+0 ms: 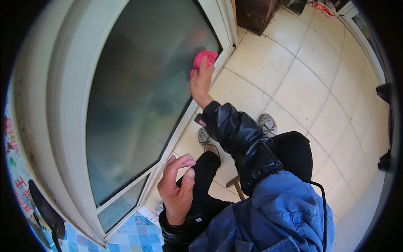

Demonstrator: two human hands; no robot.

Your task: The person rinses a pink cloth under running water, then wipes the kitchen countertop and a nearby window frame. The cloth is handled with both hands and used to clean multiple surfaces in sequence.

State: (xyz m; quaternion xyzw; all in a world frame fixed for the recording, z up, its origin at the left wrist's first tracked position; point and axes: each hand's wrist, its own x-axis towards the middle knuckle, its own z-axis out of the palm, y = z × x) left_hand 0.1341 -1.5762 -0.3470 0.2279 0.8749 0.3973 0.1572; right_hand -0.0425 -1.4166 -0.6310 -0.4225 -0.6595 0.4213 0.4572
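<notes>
A bunched pink cloth is in my right hand, pressed to a large glass pane near its edge. The pane looks cloudy, with blurred reflections in it, and is set in a white door or window frame. My left hand is raised above my left thigh, apart from the pane. Its fingers are bent, the thumb stands away from them, and nothing is in it.
Beige floor tiles spread out to the right, with my shoes on them. Under me is part of a wooden stool. A dark brown cabinet stands at the top. Blue checkered covering and a dark pan lie at lower left.
</notes>
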